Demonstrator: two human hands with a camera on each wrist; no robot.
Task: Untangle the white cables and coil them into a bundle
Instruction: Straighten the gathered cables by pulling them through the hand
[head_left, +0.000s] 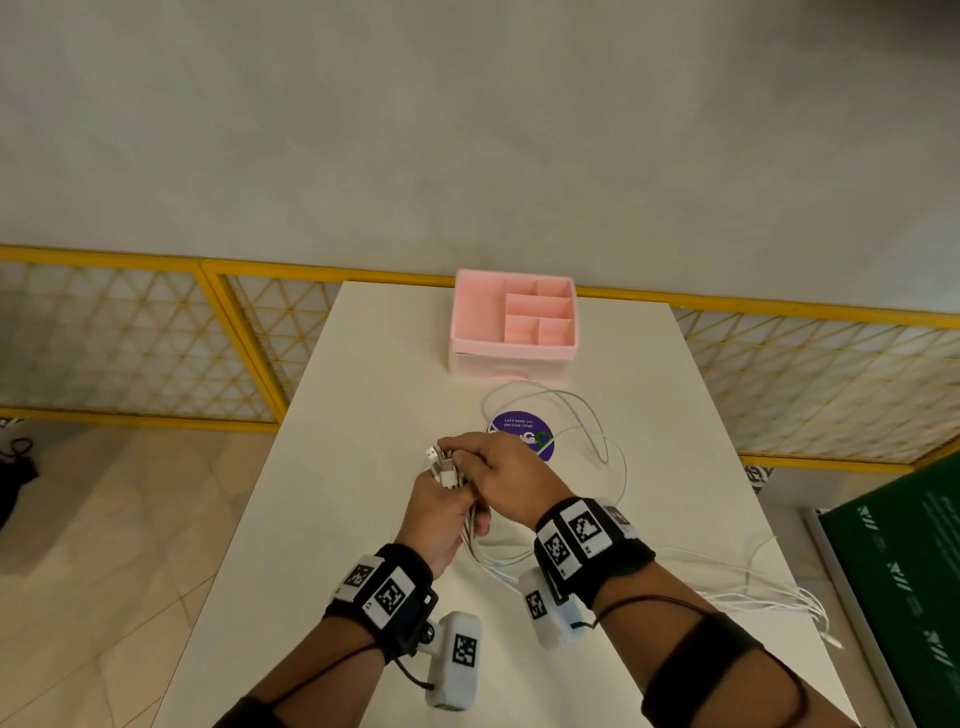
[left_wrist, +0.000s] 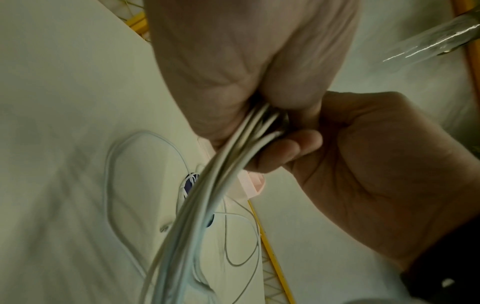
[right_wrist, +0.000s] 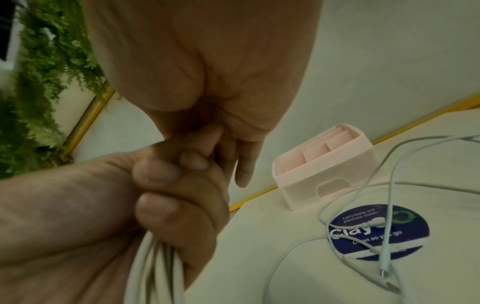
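Note:
Several white cables (head_left: 754, 592) trail over the white table (head_left: 363, 415). Their gathered strands run up into my left hand (head_left: 444, 512), which grips the bundle (left_wrist: 207, 195) in a fist near the table's middle. USB plugs (head_left: 440, 464) stick out above that fist. My right hand (head_left: 493, 470) lies over the left one, fingers curled round the strands and plug ends just above it. In the right wrist view the left hand's fingers (right_wrist: 158, 207) wrap the bundle (right_wrist: 150, 267). Loose loops (head_left: 569, 397) lie beyond the hands, and a free connector end (right_wrist: 384, 271) rests on the table.
A pink compartment organizer (head_left: 511, 349) stands at the table's far end. A round purple sticker (head_left: 519, 423) is on the tabletop under the loops. Yellow lattice railing (head_left: 234, 322) runs behind and to the left. A green board (head_left: 909, 545) leans at the right.

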